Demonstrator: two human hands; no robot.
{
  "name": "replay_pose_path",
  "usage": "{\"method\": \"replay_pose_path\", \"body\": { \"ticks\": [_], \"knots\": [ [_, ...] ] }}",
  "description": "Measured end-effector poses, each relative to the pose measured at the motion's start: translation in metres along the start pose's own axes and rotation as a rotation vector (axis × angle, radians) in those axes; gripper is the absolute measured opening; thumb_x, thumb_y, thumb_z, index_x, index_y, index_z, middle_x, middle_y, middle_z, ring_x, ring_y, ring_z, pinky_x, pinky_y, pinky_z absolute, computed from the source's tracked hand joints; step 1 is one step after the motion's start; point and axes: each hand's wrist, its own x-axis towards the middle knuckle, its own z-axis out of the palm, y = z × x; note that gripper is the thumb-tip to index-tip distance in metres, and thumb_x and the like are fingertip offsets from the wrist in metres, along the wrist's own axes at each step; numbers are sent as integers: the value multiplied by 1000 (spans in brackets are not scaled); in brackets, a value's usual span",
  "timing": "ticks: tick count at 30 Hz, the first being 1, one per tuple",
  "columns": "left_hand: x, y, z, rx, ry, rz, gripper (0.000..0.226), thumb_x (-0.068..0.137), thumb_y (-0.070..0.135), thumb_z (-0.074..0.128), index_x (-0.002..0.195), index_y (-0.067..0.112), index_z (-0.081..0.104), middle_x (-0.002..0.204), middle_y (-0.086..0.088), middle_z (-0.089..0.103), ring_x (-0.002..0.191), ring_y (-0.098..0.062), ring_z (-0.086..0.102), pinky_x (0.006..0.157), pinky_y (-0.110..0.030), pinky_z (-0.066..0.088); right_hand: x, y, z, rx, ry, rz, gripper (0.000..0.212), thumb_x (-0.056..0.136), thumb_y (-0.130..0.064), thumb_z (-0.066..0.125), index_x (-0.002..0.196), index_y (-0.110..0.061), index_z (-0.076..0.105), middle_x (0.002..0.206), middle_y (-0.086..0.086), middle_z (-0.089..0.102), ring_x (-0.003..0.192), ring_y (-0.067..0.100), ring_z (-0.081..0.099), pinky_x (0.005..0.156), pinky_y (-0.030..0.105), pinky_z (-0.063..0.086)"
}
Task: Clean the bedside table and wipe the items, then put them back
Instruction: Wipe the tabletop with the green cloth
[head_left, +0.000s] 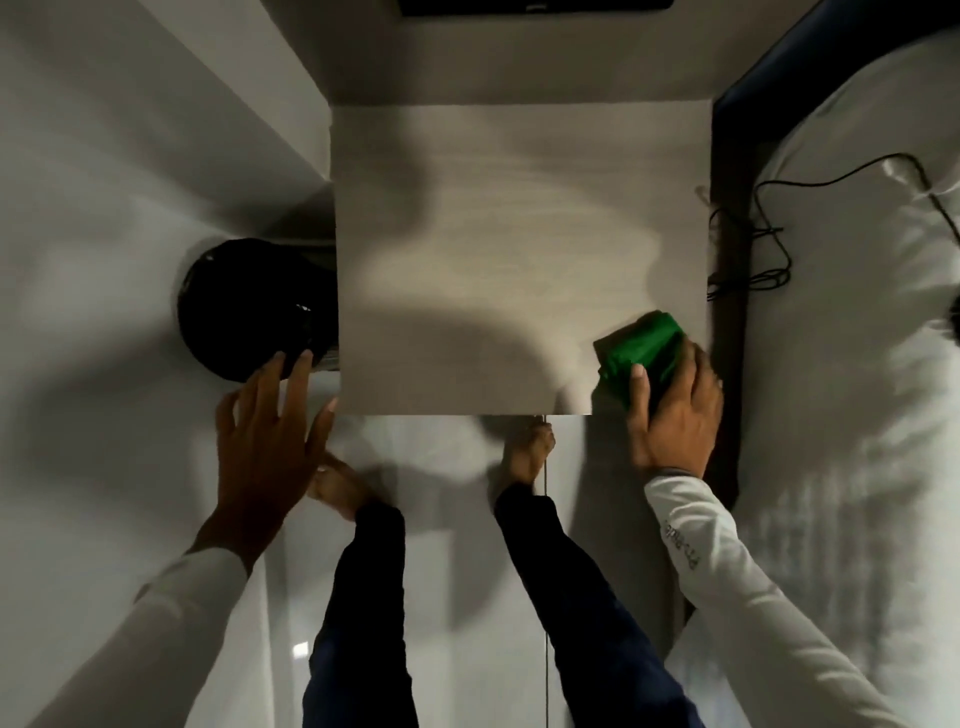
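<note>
Presently, a folded green cloth (640, 351) is pressed under the right hand (672, 410) at the near right corner of the pale square wooden bedside table (509, 249), its long axis slanted toward the far right edge. The left hand (265, 441) is held spread beside the near left corner, touching nothing. Most of the tabletop is seen bare.

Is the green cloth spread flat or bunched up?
Bunched up: the green cloth sits as a thick wad under the right hand at the bedside table's near right corner.
</note>
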Motion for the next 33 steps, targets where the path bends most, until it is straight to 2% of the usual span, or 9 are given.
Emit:
{"method": "replay_pose_path", "body": {
  "ticks": [3,9,13,18,23,25,27,29,33],
  "knots": [
    [-2,-11,5,34,38,10,62,104,48,40,154,12,37,156,-23,41,137,-41,48,108,-57,38,5,-12,11,-26,-34,56,78,97,-58,31,156,-8,24,160,24,30,149,38,27,123,56,16],
    [12,-19,33,9,47,37,62,106,48,33,157,13,31,161,-21,35,142,-39,44,110,-56,37,-7,-25,41,-206,22,51,82,99,-60,32,157,-4,17,161,29,21,151,44,20,120,63,17],
    [27,-28,51,-22,67,33,61,106,46,33,157,13,30,161,-20,35,144,-37,41,113,-54,35,-29,-68,70,-259,-12,-158,82,98,-60,38,157,-6,21,162,29,18,152,44,15,121,63,12],
    [28,-47,63,-10,142,91,55,108,37,37,155,8,36,160,-20,37,145,-36,43,113,-55,36,-58,-178,112,-215,-144,-492,76,99,-59,36,158,-14,20,165,25,13,153,43,11,123,61,4],
    [40,-63,53,-37,186,139,53,109,34,32,153,4,36,158,-24,39,142,-40,44,109,-58,35,-43,-266,142,-160,-126,-538,68,99,-55,38,158,-23,23,165,21,16,154,38,12,124,58,4],
    [53,-66,47,-34,168,119,56,108,36,30,154,5,35,158,-25,38,141,-41,43,109,-57,34,-31,-260,141,-138,-112,-582,63,100,-52,39,156,-25,29,165,19,20,154,36,15,122,57,12],
    [69,-63,45,-62,161,120,57,107,37,29,154,5,36,157,-26,39,140,-42,43,110,-58,33,-21,-223,131,-157,-82,-536,63,99,-50,43,155,-25,31,164,20,23,153,36,18,122,58,14],
    [86,-60,43,-84,206,169,55,107,34,34,153,3,36,156,-27,40,139,-44,45,110,-59,33,-7,-173,115,-202,-19,-351,66,96,-48,46,156,-26,29,164,20,21,153,38,18,123,59,13],
    [123,-50,40,-76,249,250,56,108,35,37,156,6,33,159,-24,37,143,-41,42,114,-59,31,35,-70,68,-277,72,-6,66,100,-50,27,159,-20,19,165,24,13,154,40,11,122,60,14]
  ]
}}
